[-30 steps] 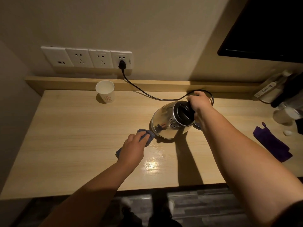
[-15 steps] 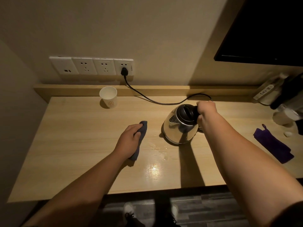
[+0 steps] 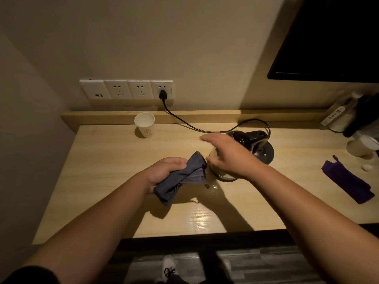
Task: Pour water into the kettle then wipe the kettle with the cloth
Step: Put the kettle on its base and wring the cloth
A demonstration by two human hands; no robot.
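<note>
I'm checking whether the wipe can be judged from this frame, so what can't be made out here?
- Kettle: the right hand covers most of its body in the head view; wet or dry is unclear.
- Right hand's fingers: motion-blurred.
- Paper cup: its printed mark is too small to read.
- Items at the right edge: dark and cut off.
- Cloth: the left hand hides part of it.

A shiny steel kettle with a black lid and handle (image 3: 251,138) stands right of frame centre on the wooden counter, mostly hidden behind a hand. Just left of it, a crumpled grey-blue cloth (image 3: 182,179) is bunched at centre frame.
</note>
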